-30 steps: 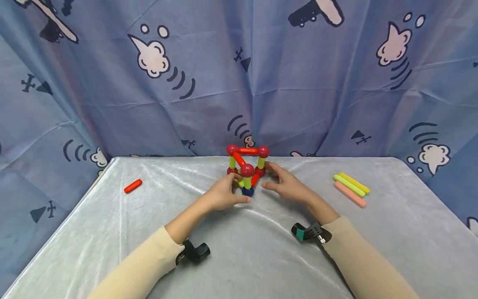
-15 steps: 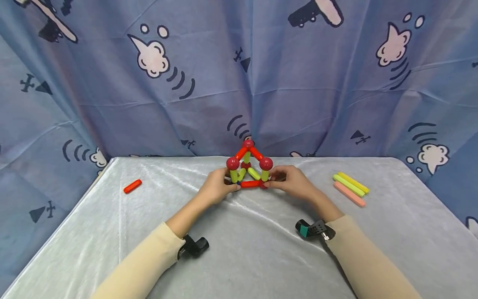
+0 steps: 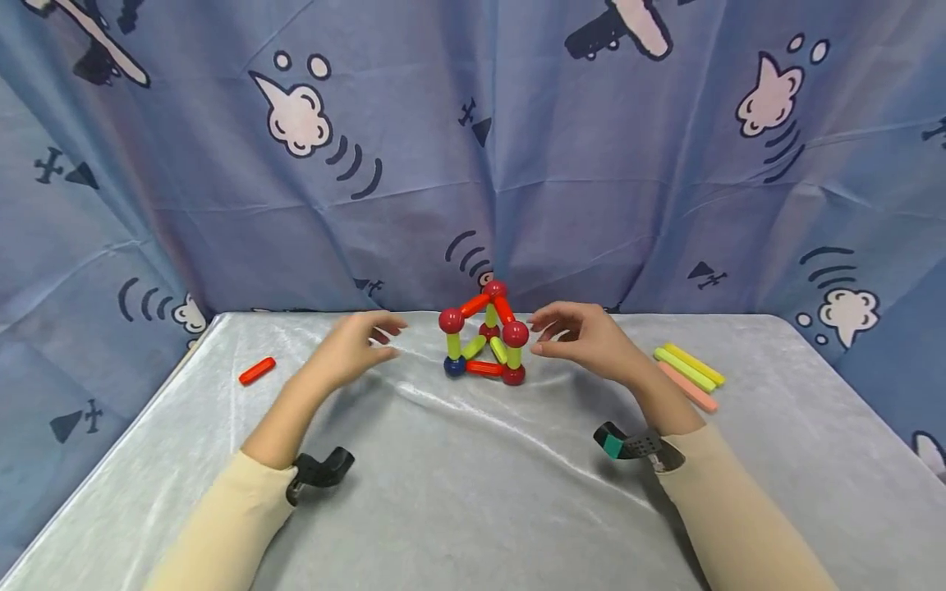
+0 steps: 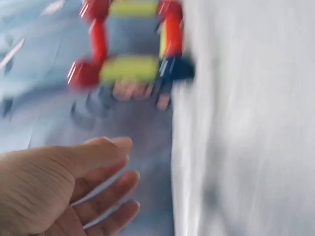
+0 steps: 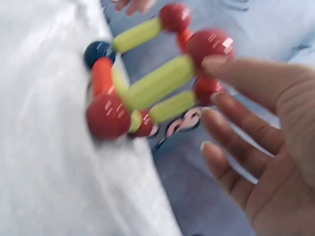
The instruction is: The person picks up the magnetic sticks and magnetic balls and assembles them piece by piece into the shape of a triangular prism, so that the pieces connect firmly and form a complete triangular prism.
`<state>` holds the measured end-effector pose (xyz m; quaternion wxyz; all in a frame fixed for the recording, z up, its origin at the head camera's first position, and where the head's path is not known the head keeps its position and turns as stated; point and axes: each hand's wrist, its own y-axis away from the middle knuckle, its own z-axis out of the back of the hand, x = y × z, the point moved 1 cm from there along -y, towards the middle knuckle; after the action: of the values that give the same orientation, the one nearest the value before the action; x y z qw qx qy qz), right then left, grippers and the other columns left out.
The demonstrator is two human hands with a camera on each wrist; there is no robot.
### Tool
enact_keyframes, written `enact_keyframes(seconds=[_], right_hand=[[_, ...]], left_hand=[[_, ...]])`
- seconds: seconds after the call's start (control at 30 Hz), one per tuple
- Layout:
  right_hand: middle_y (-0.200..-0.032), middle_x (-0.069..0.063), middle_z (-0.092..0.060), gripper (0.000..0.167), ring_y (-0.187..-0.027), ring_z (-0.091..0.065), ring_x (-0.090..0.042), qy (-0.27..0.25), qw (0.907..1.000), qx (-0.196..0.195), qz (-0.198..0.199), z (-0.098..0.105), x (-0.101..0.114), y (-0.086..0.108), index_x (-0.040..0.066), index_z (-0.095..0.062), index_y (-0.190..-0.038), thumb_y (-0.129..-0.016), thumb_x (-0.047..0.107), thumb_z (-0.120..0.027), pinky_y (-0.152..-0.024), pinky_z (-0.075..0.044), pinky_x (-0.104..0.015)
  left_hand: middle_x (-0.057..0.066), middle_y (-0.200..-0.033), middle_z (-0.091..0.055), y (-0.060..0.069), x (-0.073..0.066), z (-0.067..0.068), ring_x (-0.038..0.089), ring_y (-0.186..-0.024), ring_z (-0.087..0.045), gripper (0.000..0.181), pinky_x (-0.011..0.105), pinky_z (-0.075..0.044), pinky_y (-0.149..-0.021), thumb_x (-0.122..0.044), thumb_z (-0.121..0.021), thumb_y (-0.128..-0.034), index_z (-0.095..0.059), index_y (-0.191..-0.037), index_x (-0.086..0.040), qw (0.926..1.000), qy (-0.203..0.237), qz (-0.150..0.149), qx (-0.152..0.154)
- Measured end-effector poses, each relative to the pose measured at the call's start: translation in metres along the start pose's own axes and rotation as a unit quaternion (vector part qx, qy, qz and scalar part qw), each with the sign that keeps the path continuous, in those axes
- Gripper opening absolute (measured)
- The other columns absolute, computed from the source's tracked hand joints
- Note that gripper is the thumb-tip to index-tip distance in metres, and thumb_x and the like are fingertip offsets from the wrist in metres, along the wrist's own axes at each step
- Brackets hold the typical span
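A prism-shaped frame of magnetic rods and balls stands mid-table in the head view. Its balls are red, like the front right upper ball (image 3: pixel 515 333), except one blue ball (image 3: pixel 454 366) at the lower front left. Yellow-green upright rods (image 3: pixel 453 345) join the levels; two red rods run along the top and one red rod (image 3: pixel 484 368) along the lower front. My left hand (image 3: pixel 346 355) is held away to the frame's left, fingers loosely bent and holding nothing. Close by the frame's right side is my right hand (image 3: pixel 587 338), its fingers relaxed; whether its thumb touches a ball is unclear.
A short red rod (image 3: pixel 257 371) lies on the left of the pale cloth. To the right lie three longer rods: yellow (image 3: pixel 702 368), yellow-green (image 3: pixel 683 367) and salmon (image 3: pixel 691 390). A blue printed curtain (image 3: pixel 414 205) hangs behind the table.
The frame has been turned, bringing the blue ball from the front middle to the front left. Both hands gripped its lower part half a second ago; the left has since withdrawn leftward and the right has loosened.
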<state>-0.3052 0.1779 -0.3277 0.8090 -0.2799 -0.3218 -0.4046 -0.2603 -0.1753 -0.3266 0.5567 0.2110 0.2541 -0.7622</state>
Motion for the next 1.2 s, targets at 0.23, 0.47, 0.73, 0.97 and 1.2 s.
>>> enact_keyframes(seconds=[0.23,0.47,0.73,0.97,1.2], right_hand=[[-0.126,-0.011,-0.064,0.042,-0.11,-0.062,-0.023,-0.011,0.9987,-0.028,0.04,-0.006,0.016,0.001,0.013,-0.068,-0.128,-0.088,0.022,-0.08,-0.089,-0.057,-0.033],[-0.12,-0.006,-0.066,0.037,-0.105,-0.06,-0.023,0.007,0.9987,-0.04,0.031,-0.014,0.015,-0.002,0.015,-0.07,-0.125,-0.09,0.023,-0.078,-0.084,-0.055,-0.035],[-0.122,-0.009,-0.068,0.032,-0.105,-0.068,-0.026,-0.013,0.999,-0.024,0.035,-0.019,0.015,-0.003,0.011,-0.069,-0.123,-0.092,0.017,-0.075,-0.085,-0.059,-0.032],[-0.124,-0.01,-0.068,0.031,-0.107,-0.069,-0.027,-0.024,0.9991,-0.02,0.029,-0.019,0.014,-0.004,0.011,-0.069,-0.123,-0.093,0.017,-0.074,-0.085,-0.059,-0.025],[-0.124,-0.009,-0.069,0.031,-0.104,-0.069,-0.027,-0.028,0.9989,-0.022,0.031,-0.019,0.013,-0.004,0.011,-0.069,-0.123,-0.093,0.016,-0.074,-0.086,-0.06,-0.032]], left_hand=[[0.03,-0.13,-0.063,0.037,0.063,0.066,0.048,-0.114,-0.063,0.043,0.059,-0.051,-0.095,-0.009,-0.068,-0.0897,-0.062,-0.131,0.002,0.9871,-0.109,0.111,-0.039],[0.043,-0.128,-0.055,0.059,0.111,0.082,0.056,-0.116,-0.056,0.059,0.062,-0.048,-0.096,-0.025,-0.07,-0.0911,-0.052,-0.134,0.012,0.9747,-0.128,0.183,0.011],[0.021,-0.091,-0.072,0.063,0.122,0.076,0.029,-0.08,-0.065,0.026,0.041,-0.05,-0.074,-0.013,-0.073,-0.0818,-0.071,-0.099,0.006,0.9779,-0.143,0.153,0.002],[0.017,-0.092,-0.073,0.044,0.09,0.068,0.024,-0.081,-0.067,0.019,0.03,-0.049,-0.068,-0.007,-0.072,-0.0871,-0.072,-0.103,0.003,0.9891,-0.112,0.094,-0.018],[0.015,-0.111,-0.074,0.016,0.021,0.047,0.031,-0.103,-0.071,0.024,0.045,-0.059,-0.091,-0.008,-0.07,-0.0942,-0.071,-0.118,-0.003,0.9987,-0.021,0.011,-0.045]])
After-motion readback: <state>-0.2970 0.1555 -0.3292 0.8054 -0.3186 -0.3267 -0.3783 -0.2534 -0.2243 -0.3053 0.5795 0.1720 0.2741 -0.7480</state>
